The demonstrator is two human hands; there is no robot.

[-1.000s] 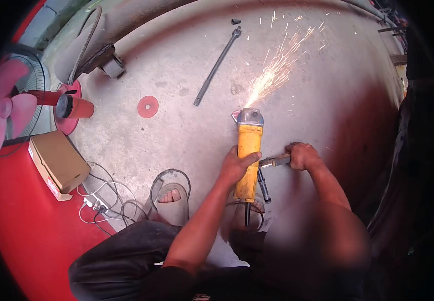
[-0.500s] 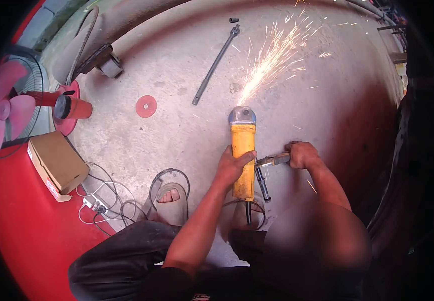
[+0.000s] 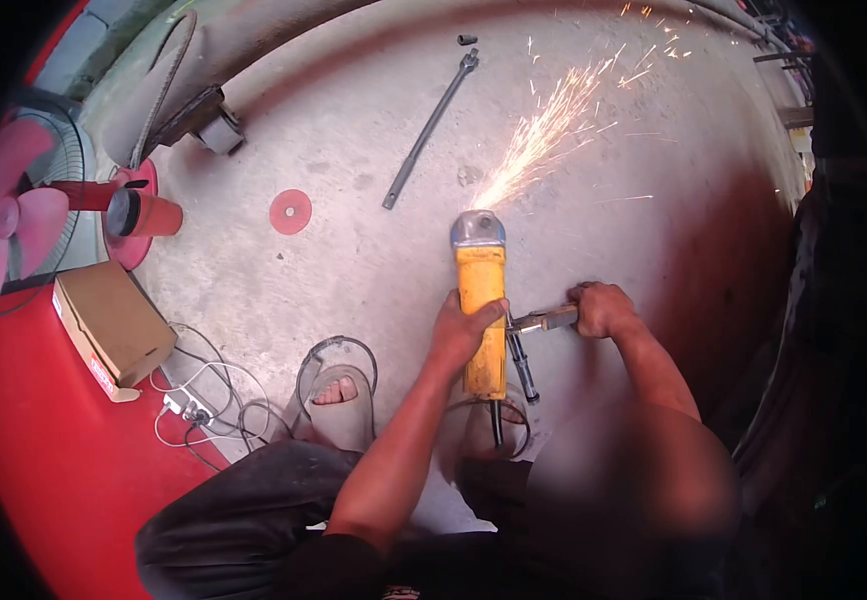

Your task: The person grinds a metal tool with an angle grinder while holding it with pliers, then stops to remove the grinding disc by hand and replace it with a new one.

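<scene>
My left hand is wrapped round the yellow body of an angle grinder, thumb across its top. Bright sparks stream from its grey head toward the far right, so it is running; the disc and the contact point are hidden beneath. To the right, my right hand is closed on a grey metal tool, perhaps pliers, whose shiny end reaches the grinder's side. A dark metal rod slants down from there, close beside the grinder; whether the tool grips it, I cannot tell.
A red disc and a long-handled wrench bar lie on the concrete floor, with a small black socket beyond. At left are a pink-bladed fan, a cardboard box and a power strip with tangled cords. My sandalled foot is near.
The grinder's head has shifted very slightly left, and the spark stream has changed shape. Both hands keep their holds almost in place.
</scene>
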